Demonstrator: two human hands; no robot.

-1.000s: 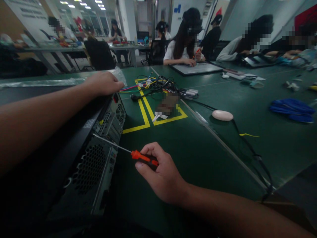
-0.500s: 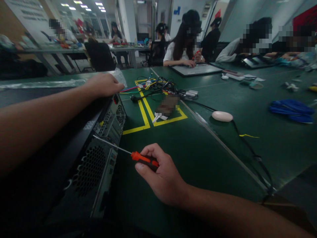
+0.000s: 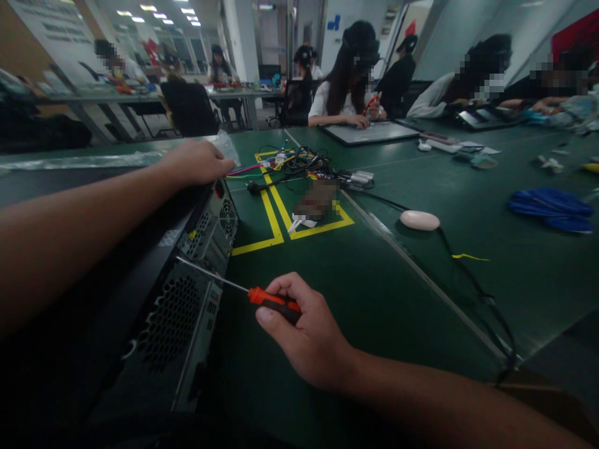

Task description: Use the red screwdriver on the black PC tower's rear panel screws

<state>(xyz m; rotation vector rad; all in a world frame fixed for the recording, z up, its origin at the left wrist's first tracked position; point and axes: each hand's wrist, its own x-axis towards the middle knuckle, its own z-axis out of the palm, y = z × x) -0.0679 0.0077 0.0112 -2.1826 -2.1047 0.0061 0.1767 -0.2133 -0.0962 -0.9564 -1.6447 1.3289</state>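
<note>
A black computer case [image 3: 107, 249] lies at the left, with its grey rear panel [image 3: 175, 324] of vents and ports facing right. My left hand [image 3: 199, 163] is closed over the far top corner of the case, its fingertips partly hidden. In my right hand [image 3: 304, 324] is a screwdriver [image 3: 274, 302] with an orange and black handle, gripped between thumb and curled fingers. Its metal shaft points left, and the tip meets the rear panel near its upper edge, below the expansion slots. Whether a screw sits under the tip is too small to tell.
Beyond the case lies a tangle of cables [image 3: 304, 163], with a blurred-out phone-like object [image 3: 316, 202] inside yellow tape. A pale oval device [image 3: 420, 220] on a black cord and a blue bundle [image 3: 550, 209] lie to the right. Across the green table, a person [image 3: 349, 81] works over a flat panel.
Almost nothing differs. The screwdriver and my right hand have shifted very slightly; the tip stays at the same place on the rear panel. My left hand stays on the case.
</note>
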